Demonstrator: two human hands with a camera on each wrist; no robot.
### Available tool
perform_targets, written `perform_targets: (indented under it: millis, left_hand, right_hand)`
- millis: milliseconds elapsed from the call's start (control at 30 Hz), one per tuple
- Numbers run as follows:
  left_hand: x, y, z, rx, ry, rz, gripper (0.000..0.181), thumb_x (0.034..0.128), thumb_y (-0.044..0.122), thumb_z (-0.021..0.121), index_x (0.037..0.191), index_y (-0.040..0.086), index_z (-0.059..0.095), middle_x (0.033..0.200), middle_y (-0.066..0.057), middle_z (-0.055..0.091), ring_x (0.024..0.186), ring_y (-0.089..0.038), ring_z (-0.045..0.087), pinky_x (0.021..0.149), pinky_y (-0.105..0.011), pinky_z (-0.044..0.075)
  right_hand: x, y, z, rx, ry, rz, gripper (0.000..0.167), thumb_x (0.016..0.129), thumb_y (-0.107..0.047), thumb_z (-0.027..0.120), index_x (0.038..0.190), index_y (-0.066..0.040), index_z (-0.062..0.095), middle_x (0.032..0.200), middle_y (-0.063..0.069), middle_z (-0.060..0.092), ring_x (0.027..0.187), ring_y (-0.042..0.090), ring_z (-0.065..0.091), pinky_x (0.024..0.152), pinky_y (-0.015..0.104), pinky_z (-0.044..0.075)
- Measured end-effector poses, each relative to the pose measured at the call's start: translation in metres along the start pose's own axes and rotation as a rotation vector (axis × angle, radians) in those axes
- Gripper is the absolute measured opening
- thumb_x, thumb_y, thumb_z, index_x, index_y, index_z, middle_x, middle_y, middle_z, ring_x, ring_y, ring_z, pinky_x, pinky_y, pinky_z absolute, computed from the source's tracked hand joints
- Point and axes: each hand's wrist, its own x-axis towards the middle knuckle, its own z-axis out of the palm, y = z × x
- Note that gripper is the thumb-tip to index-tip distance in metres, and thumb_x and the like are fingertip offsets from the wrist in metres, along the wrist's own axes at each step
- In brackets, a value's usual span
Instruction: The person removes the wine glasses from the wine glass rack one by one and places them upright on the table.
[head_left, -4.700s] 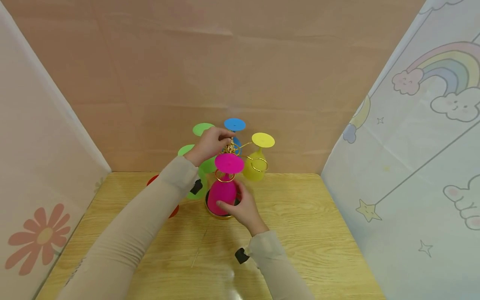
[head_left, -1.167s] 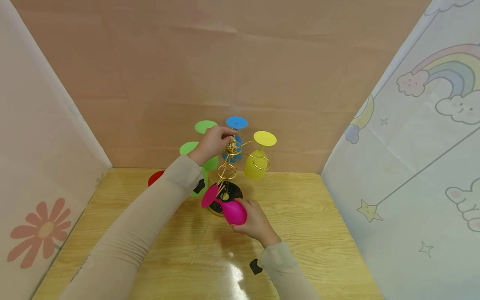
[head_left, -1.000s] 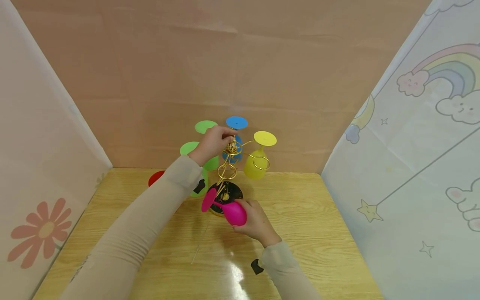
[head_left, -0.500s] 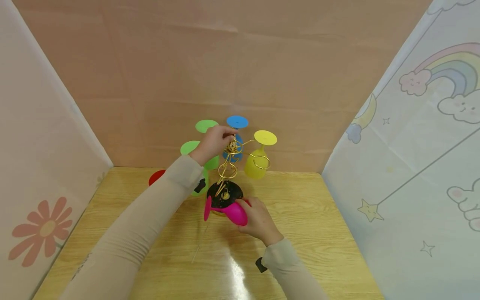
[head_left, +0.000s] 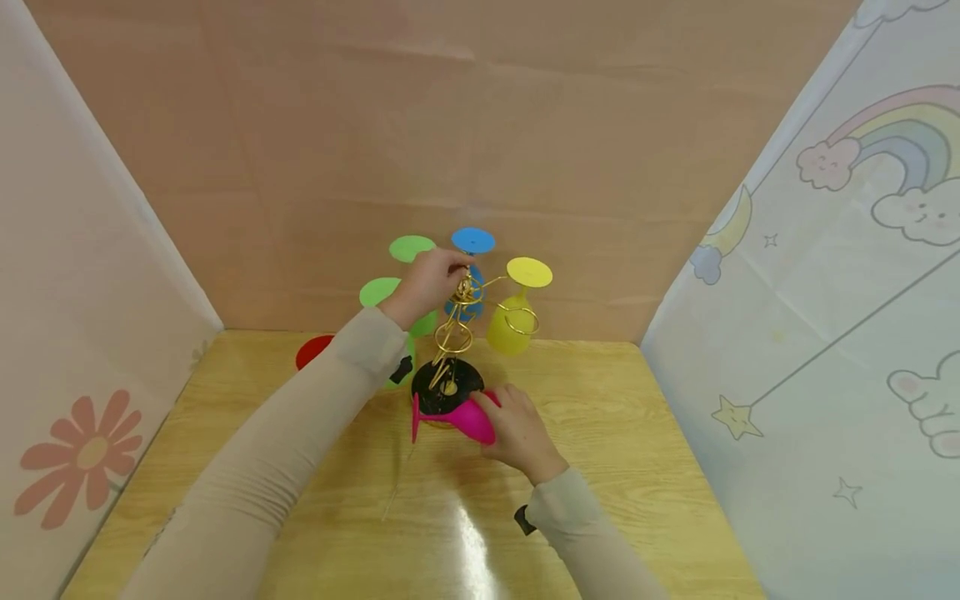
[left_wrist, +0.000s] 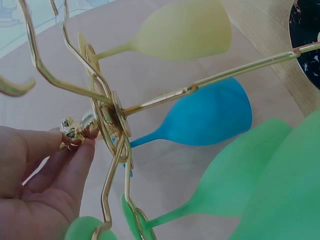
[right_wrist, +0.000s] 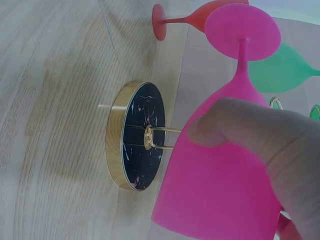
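you have a wooden table [head_left: 637,475] before a far tan sheet [head_left: 480,117]; a red flower [head_left: 92,454] marks the left panel [head_left: 60,208], a rainbow [head_left: 911,125] and star [head_left: 736,417] the right panel [head_left: 810,292].

Pink goblet [head_left: 472,421] horiz., nr gold rack [left_wrist: 120,115]

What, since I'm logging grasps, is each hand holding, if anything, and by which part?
The right hand holds the pink goblet by its bowl; the left hand pinches the gold knob at the top of the rack.

Rack [head_left: 465,377] on table [head_left: 600,433], backdrop [head_left: 480,142] behind.
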Motion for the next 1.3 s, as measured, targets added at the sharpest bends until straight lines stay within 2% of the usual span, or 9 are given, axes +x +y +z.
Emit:
perform_targets:
  millis: [67, 133, 233, 333, 567, 667, 767, 1033, 1300]
  left_hand:
    - [-0.003, 0.0, 0.0, 0.03, 0.001, 0.026, 0.035, 0.1057, 0.006, 0.051, 0.139, 0.004, 0.06, 0.116, -0.018, 0.07, 0.054, -0.018, 0.04, 0.056, -0.028, 0.037]
    - [-0.007, 0.0, -0.001, 0.068, 0.015, 0.059, 0.037, 0.1062, 0.007, 0.05, 0.143, 0.003, 0.057, 0.116, -0.019, 0.069, 0.06, -0.019, 0.048, 0.061, -0.029, 0.043]
    - [-0.016, 0.002, -0.003, 0.091, 0.049, 0.1, 0.039, 0.1063, 0.009, 0.05, 0.144, 0.003, 0.055, 0.125, -0.018, 0.065, 0.092, -0.026, 0.064, 0.08, -0.035, 0.053]
    - [-0.029, 0.008, -0.006, 0.099, 0.099, 0.144, 0.034, 0.1043, 0.008, 0.054, 0.137, 0.002, 0.061, 0.137, -0.015, 0.06, 0.122, -0.03, 0.059, 0.098, -0.041, 0.052]
    - [-0.081, 0.016, -0.004, 0.224, 0.265, 0.345, 0.017, 0.0979, 0.005, 0.065, 0.112, 0.0, 0.072, 0.117, -0.014, 0.066, 0.103, -0.028, 0.065, 0.083, -0.037, 0.058]
    - [-0.104, 0.012, 0.003, 0.286, 0.365, 0.43, 0.014, 0.0955, 0.006, 0.068, 0.107, 0.0, 0.073, 0.117, -0.015, 0.066, 0.095, -0.028, 0.068, 0.072, -0.035, 0.06]
    - [-0.126, 0.007, 0.015, 0.31, 0.415, 0.482, 0.012, 0.0926, 0.004, 0.071, 0.103, -0.001, 0.074, 0.116, -0.018, 0.065, 0.094, -0.029, 0.068, 0.068, -0.032, 0.06]
    - [-0.165, -0.016, 0.058, 0.337, 0.336, 0.483, 0.019, 0.0877, 0.004, 0.075, 0.106, 0.0, 0.072, 0.109, -0.014, 0.065, 0.084, -0.023, 0.07, 0.067, -0.027, 0.06]
    - [-0.165, -0.037, 0.09, 0.366, 0.169, 0.371, 0.048, 0.0867, 0.004, 0.077, 0.131, -0.003, 0.061, 0.132, -0.024, 0.056, 0.11, -0.035, 0.065, 0.085, -0.034, 0.059]
  right_hand:
    - [0.0, 0.0, 0.0, -0.009, -0.003, -0.006, 0.087, 0.053, -0.021, 0.099, 0.132, -0.009, 0.063, 0.113, 0.01, 0.062, 0.106, 0.031, 0.056, 0.099, 0.047, 0.046]
    - [-0.001, 0.0, 0.0, -0.011, -0.005, -0.014, 0.087, 0.054, -0.021, 0.098, 0.132, -0.008, 0.063, 0.113, 0.01, 0.062, 0.106, 0.031, 0.056, 0.099, 0.047, 0.046]
    - [0.0, 0.001, -0.001, -0.016, 0.001, -0.028, 0.084, 0.054, -0.019, 0.096, 0.131, -0.008, 0.063, 0.114, 0.011, 0.062, 0.106, 0.031, 0.056, 0.098, 0.047, 0.047]
    - [0.001, 0.002, -0.002, -0.023, 0.01, -0.039, 0.082, 0.055, -0.019, 0.094, 0.13, -0.007, 0.064, 0.114, 0.012, 0.062, 0.106, 0.031, 0.056, 0.096, 0.047, 0.048]
    - [0.002, 0.005, -0.006, -0.016, 0.004, -0.045, 0.082, 0.055, -0.019, 0.094, 0.13, -0.004, 0.064, 0.114, 0.014, 0.062, 0.106, 0.033, 0.056, 0.096, 0.047, 0.048]
    - [0.001, 0.005, -0.007, -0.004, -0.006, -0.037, 0.082, 0.055, -0.018, 0.093, 0.131, -0.004, 0.064, 0.116, 0.015, 0.062, 0.107, 0.034, 0.056, 0.097, 0.048, 0.047]
    - [-0.001, 0.004, -0.008, 0.011, -0.019, -0.029, 0.08, 0.057, -0.017, 0.093, 0.131, -0.005, 0.064, 0.117, 0.015, 0.062, 0.109, 0.035, 0.055, 0.1, 0.05, 0.046]
    - [-0.003, -0.003, -0.012, 0.041, -0.031, -0.039, 0.077, 0.059, -0.015, 0.093, 0.129, -0.006, 0.064, 0.117, 0.015, 0.061, 0.111, 0.036, 0.055, 0.104, 0.052, 0.043]
    - [-0.002, -0.005, -0.011, 0.002, -0.04, -0.04, 0.078, 0.058, -0.019, 0.093, 0.129, -0.007, 0.065, 0.117, 0.014, 0.061, 0.111, 0.034, 0.056, 0.102, 0.051, 0.045]
